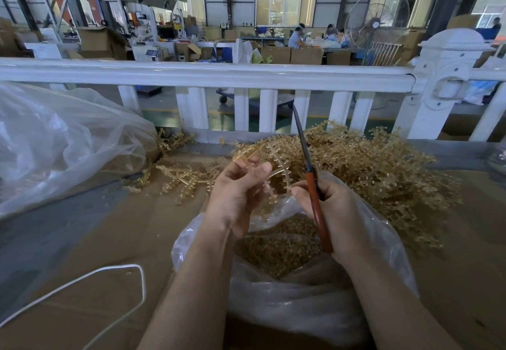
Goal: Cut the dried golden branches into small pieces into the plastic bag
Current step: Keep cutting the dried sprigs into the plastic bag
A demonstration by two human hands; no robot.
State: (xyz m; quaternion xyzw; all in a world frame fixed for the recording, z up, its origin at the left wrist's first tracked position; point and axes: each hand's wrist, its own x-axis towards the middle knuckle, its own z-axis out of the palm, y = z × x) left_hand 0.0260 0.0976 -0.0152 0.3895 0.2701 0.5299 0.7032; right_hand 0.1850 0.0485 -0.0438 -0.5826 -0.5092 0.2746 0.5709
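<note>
**Branch held over the bag, scissors not yet on it**

Closest to me, a white cord (115,275) loops across the cardboard-covered table (82,240), and the clear plastic bag (301,303) stands open between the person's forearms, already holding a good layer of golden cut pieces (279,251).

Just above the bag's mouth, the left hand (238,191) pinches a dried golden branch (276,163) between thumb and curled fingers. The stem arcs from that hand up and over to the right, so its long axis runs roughly across, from one hand to the other, with its stubby side twigs hanging toward the bag. The right hand (331,207) is wrapped around the red-brown handles of a pair of scissors (309,174), and its fingertips seem to touch the branch's right end as well, though the stem is blurred there. The dark blades point up and away, seen edge-on and apparently together, standing just right of the stem rather than across it. My judgement is that the blades must swing down and left to cross the stem, and the right hand is the one placed to do it.

Behind the hands lies the big heap of uncut golden branches (369,163), with a few strays off to the left (178,177) beside a second, crumpled plastic bag (63,141). Beyond that runs a white railing (219,74).
</note>
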